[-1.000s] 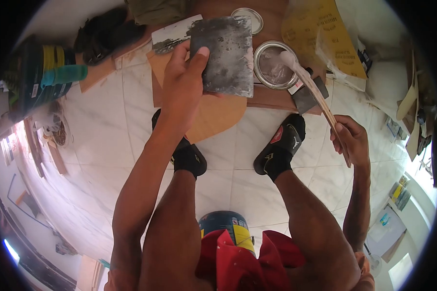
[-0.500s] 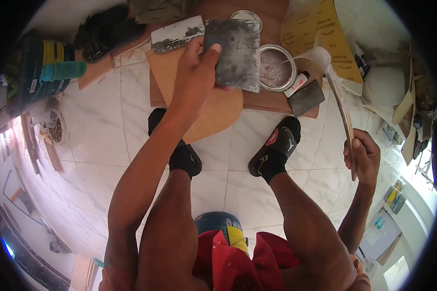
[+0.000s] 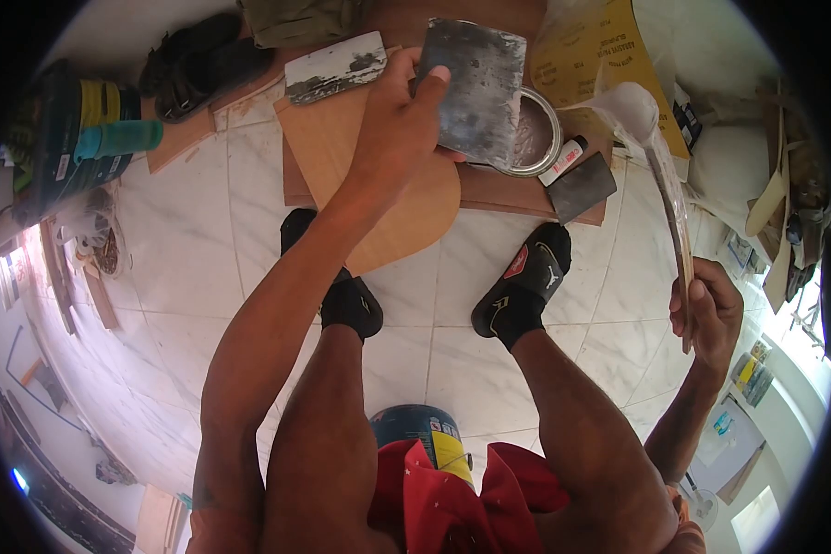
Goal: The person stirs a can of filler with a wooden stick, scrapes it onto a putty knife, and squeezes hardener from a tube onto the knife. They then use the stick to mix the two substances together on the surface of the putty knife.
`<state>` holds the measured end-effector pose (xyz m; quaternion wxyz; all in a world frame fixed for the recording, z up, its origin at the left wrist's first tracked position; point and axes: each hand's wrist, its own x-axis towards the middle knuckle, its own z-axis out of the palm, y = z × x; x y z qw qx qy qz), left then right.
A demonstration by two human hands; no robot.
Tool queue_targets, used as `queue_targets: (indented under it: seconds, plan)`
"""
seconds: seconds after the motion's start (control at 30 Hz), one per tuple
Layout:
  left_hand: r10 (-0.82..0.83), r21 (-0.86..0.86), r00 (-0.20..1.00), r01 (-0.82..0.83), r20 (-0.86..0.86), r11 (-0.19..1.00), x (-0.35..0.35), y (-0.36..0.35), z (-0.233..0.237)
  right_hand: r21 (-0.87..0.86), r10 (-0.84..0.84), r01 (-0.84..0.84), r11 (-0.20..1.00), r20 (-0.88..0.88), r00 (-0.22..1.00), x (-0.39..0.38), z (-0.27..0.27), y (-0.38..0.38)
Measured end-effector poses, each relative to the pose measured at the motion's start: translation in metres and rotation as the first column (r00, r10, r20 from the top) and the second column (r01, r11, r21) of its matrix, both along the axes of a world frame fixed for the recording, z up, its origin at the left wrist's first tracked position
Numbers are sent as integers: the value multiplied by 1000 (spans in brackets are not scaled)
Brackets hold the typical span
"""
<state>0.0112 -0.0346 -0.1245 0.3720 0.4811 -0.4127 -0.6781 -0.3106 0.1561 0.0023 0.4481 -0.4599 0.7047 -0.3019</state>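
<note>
My left hand (image 3: pixel 402 125) grips a dark square plate (image 3: pixel 471 97) smeared with whitish paste, thumb on its upper face. The plate is held over part of an open can (image 3: pixel 557 125) of greyish putty, hiding its left side. In my right hand (image 3: pixel 709 309) is the lower end of a wooden stick (image 3: pixel 671 194), raised to the right of the can. Thick putty (image 3: pixel 632 109) coats the stick's far end, and a strand stretches left from it toward the can. Left of the dark plate lies a white-smeared spreader (image 3: pixel 335 67). Below it is a rounded thin wooden board (image 3: pixel 402 208).
A small white tube (image 3: pixel 563 162) and a dark rectangular sheet (image 3: pixel 582 187) lie beside the can. Yellow sandpaper (image 3: pixel 609 55) is behind. Black shoes (image 3: pixel 198 74) and a teal bottle (image 3: pixel 118 138) are at left. A bucket (image 3: pixel 420 429) stands between my legs.
My left hand has moved the plate right and slightly up, covering more of the can. My right hand has shifted right and a little down, taking the putty-coated stick farther from the can.
</note>
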Motion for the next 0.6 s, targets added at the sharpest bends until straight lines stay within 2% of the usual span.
queue_targets:
  seconds: [0.13, 0.33, 0.43, 0.53, 0.6]
  plan:
    - [-52, -21, 997, 51, -48, 998, -7, 0, -3, 20, 29, -29, 999, -3, 1000, 7, 8, -5]
    - [-97, -52, 992, 93, -77, 994, -8, 3, 3, 123, 68, -34, 992, -282, 957, 34, 20, -25]
    - [-103, -49, 993, 100, -61, 994, -8, 6, 2, 2, 195, -222, 975, -483, 854, 36, 23, -26]
    - [-94, -36, 993, 92, -65, 995, -7, 7, 2, -6, 254, -324, 946, -607, 753, 39, 27, -28]
    - [-96, -15, 992, 96, -86, 995, -5, 8, 3, -51, 266, -381, 923, -630, 729, 38, 24, -30]
